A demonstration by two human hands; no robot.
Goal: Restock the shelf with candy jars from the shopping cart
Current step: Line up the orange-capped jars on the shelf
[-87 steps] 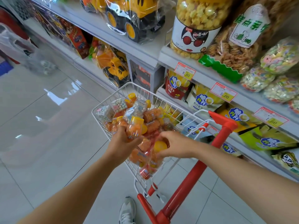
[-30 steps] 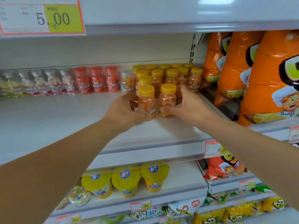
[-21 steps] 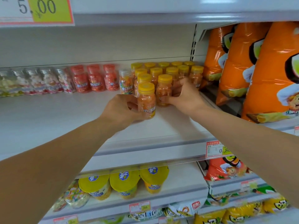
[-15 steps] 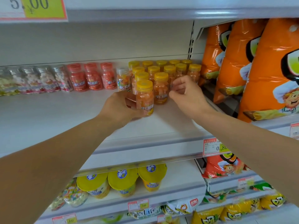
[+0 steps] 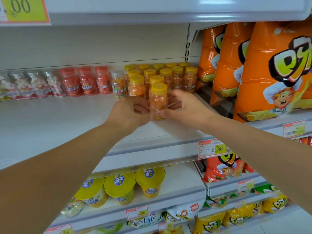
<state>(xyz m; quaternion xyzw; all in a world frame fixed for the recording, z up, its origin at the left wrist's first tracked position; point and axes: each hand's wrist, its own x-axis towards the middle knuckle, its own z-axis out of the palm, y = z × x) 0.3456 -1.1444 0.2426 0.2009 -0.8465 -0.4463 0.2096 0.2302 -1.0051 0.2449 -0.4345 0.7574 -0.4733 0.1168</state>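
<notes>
Grip: left hand (image 5: 128,114), right hand (image 5: 184,107) hold candy jar (image 5: 158,100) | yellow-lidded jars (image 5: 166,73) just behind | orange bags (image 5: 270,73) right

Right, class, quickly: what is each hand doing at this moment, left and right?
Left hand: holds the clear plastic jar of orange candies with a yellow lid.
Right hand: pinches the same jar low down, thumb in front.

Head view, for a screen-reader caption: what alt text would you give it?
The left hand and right hand hold an upright yellow-lidded jar of orange candy at the front of matching jars on a white shelf. To the left stand red-lidded jars, to the right tall orange snack bags.
</notes>
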